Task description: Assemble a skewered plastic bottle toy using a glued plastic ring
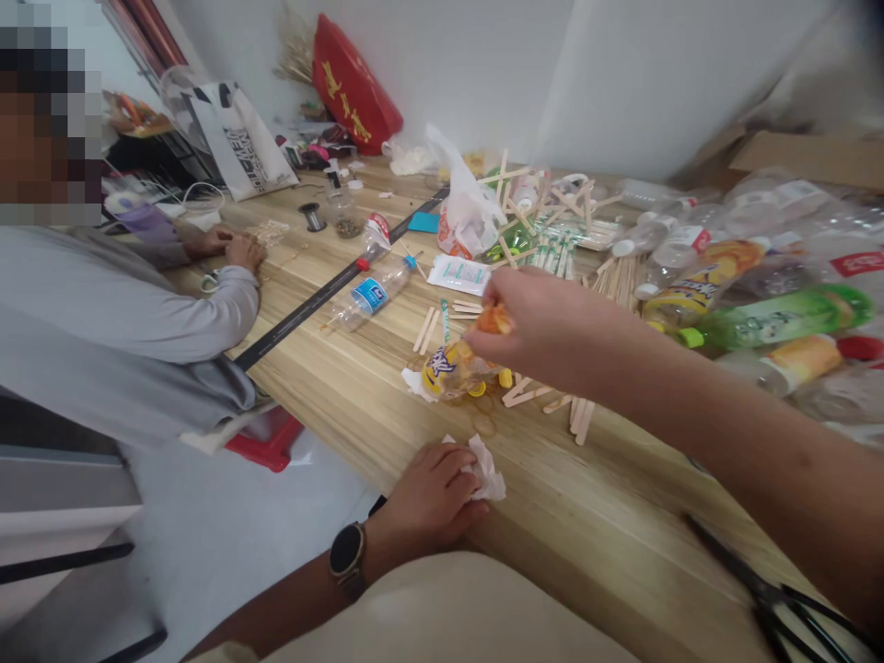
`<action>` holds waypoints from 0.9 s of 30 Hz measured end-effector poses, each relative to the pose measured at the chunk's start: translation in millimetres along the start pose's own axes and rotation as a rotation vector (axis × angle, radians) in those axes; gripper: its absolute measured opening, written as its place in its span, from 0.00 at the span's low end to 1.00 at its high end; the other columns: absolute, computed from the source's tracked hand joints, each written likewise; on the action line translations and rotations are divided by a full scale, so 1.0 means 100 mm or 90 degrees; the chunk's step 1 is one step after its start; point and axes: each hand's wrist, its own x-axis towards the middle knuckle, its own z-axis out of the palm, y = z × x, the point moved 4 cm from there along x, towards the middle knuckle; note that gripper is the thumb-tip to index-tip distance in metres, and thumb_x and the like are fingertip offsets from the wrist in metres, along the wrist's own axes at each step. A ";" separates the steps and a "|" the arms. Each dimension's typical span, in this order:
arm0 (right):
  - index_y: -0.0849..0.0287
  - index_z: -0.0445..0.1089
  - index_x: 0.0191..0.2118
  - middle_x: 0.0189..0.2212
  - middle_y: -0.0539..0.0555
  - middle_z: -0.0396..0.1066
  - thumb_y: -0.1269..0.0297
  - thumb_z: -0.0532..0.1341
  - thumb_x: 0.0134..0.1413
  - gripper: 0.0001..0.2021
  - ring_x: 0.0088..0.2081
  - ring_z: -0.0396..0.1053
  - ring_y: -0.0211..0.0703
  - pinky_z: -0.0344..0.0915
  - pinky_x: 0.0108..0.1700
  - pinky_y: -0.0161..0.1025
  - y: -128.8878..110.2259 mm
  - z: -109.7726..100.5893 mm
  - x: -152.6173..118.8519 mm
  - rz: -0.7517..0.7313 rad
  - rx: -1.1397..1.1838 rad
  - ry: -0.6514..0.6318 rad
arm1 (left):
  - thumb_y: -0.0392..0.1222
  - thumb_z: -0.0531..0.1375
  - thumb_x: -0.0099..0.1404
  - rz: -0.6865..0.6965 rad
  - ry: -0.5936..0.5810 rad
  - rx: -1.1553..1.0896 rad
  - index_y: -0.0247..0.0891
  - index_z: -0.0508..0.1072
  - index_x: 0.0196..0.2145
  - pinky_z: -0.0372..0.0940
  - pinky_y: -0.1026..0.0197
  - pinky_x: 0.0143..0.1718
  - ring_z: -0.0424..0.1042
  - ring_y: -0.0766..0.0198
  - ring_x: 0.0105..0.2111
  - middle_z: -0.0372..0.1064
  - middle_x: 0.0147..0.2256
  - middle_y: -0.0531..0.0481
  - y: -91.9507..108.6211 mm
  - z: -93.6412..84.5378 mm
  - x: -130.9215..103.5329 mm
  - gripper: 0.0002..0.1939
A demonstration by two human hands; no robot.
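My left hand (435, 488), with a watch on its wrist, rests at the table's near edge, its fingers curled over a crumpled white tissue (489, 471). My right hand (529, 318) reaches across the table with its fingers closed on something orange (495, 320), which looks like part of a plastic bottle's label. Just below it is a clear plastic bottle with a yellow label (446, 366); whether the two are one piece I cannot tell. A yellow cap (506, 378) and rubber bands (484, 422) lie beside it.
Wooden sticks (584, 419) lie scattered beyond and beside my right hand. Empty bottles (794, 318) crowd the right side. Black scissors (766, 589) lie at the near right. A blue-labelled bottle (369, 295) lies left of centre. Another person's hands (238, 249) are at the far left.
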 end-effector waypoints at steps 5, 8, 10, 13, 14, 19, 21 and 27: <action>0.61 0.70 0.46 0.41 0.63 0.74 0.63 0.59 0.49 0.17 0.37 0.74 0.56 0.66 0.32 0.44 -0.49 -0.11 0.24 -0.052 -0.047 -0.031 | 0.47 0.54 0.69 -0.002 -0.009 0.008 0.39 0.72 0.40 0.64 0.48 0.55 0.68 0.54 0.51 0.73 0.47 0.41 -0.02 0.04 0.00 0.11; 0.62 0.70 0.49 0.45 0.65 0.74 0.66 0.60 0.50 0.19 0.43 0.74 0.59 0.69 0.38 0.47 -0.71 -0.08 0.34 -0.084 -0.036 -0.015 | 0.47 0.55 0.69 0.001 -0.005 0.006 0.39 0.72 0.40 0.64 0.48 0.55 0.69 0.54 0.51 0.73 0.46 0.41 -0.02 0.04 0.00 0.11; 0.63 0.71 0.50 0.47 0.66 0.73 0.66 0.60 0.51 0.19 0.46 0.73 0.60 0.70 0.40 0.48 -0.83 -0.04 0.38 -0.112 -0.026 0.009 | 0.47 0.55 0.69 0.002 0.007 0.007 0.39 0.72 0.40 0.65 0.48 0.55 0.69 0.54 0.50 0.73 0.46 0.42 -0.02 0.04 0.00 0.10; 0.64 0.72 0.50 0.47 0.67 0.74 0.68 0.59 0.53 0.17 0.47 0.72 0.61 0.70 0.40 0.48 -0.97 0.03 0.39 -0.160 -0.023 0.047 | 0.47 0.56 0.69 0.009 0.040 0.007 0.38 0.72 0.38 0.65 0.49 0.54 0.70 0.55 0.49 0.74 0.45 0.43 -0.02 0.02 0.00 0.10; 0.64 0.72 0.49 0.47 0.67 0.74 0.69 0.58 0.54 0.17 0.47 0.72 0.60 0.70 0.40 0.48 -1.01 0.04 0.39 -0.174 -0.022 0.054 | 0.47 0.56 0.69 0.011 0.048 0.005 0.38 0.72 0.38 0.66 0.50 0.54 0.70 0.55 0.49 0.74 0.45 0.43 -0.01 0.02 0.00 0.10; 0.65 0.73 0.49 0.48 0.68 0.74 0.71 0.54 0.56 0.17 0.48 0.72 0.61 0.70 0.41 0.50 -1.10 0.07 0.42 -0.200 -0.016 0.035 | 0.47 0.55 0.69 0.002 0.020 0.001 0.38 0.71 0.40 0.64 0.49 0.55 0.69 0.55 0.50 0.73 0.46 0.43 -0.01 0.02 0.00 0.11; 0.64 0.73 0.49 0.48 0.68 0.74 0.68 0.56 0.56 0.16 0.48 0.73 0.62 0.70 0.41 0.51 -1.07 0.06 0.46 -0.199 -0.019 0.039 | 0.47 0.55 0.69 0.000 0.013 0.000 0.38 0.71 0.40 0.64 0.49 0.55 0.69 0.55 0.50 0.73 0.46 0.42 -0.01 0.03 0.00 0.11; 0.62 0.74 0.48 0.45 0.65 0.77 0.67 0.58 0.54 0.17 0.44 0.74 0.61 0.71 0.37 0.49 -0.89 0.07 0.59 -0.187 -0.032 0.072 | 0.48 0.55 0.69 0.009 0.018 0.010 0.38 0.71 0.39 0.64 0.50 0.54 0.69 0.55 0.50 0.73 0.45 0.41 -0.03 0.04 -0.01 0.12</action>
